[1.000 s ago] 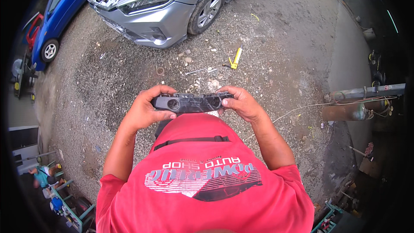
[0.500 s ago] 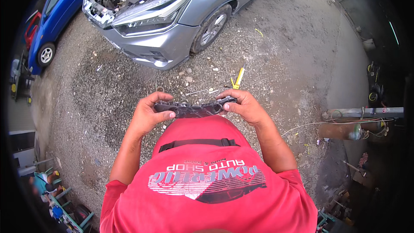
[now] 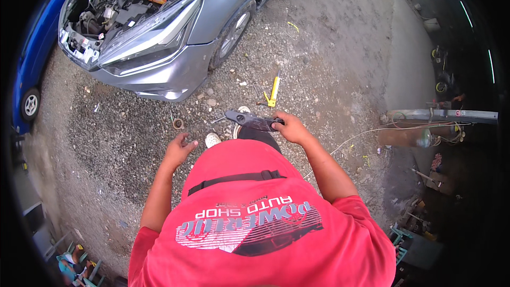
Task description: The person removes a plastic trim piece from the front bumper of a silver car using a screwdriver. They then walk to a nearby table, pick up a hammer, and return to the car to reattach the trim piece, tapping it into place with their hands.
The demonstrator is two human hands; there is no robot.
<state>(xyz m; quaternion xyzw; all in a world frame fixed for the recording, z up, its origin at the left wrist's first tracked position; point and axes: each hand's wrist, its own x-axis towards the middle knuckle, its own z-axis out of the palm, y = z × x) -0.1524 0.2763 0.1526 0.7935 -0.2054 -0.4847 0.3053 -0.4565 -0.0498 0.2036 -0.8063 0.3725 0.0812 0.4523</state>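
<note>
My right hand grips one end of a long black plastic bracket in front of my body. The bracket's free end, with a round hole in it, points left. My left hand is off the bracket, its fingers apart and nothing in them, above the gravel. Just beyond the bracket, a yellow caulking gun lies on the ground. A thin metal tool lies near the bracket's free end. Farther left rests a small brownish ring-shaped thing. My shoe shows below.
Ahead on the left stands a silver car with its engine bay exposed; a blue car is beyond it. To the right are a metal post, a gas cylinder and a loose pale hose. A person is at the lower left.
My left hand has let go of the bracket and moved down, away from it. The bracket has turned in my right hand. My view has shifted, so the cars sit farther left.
</note>
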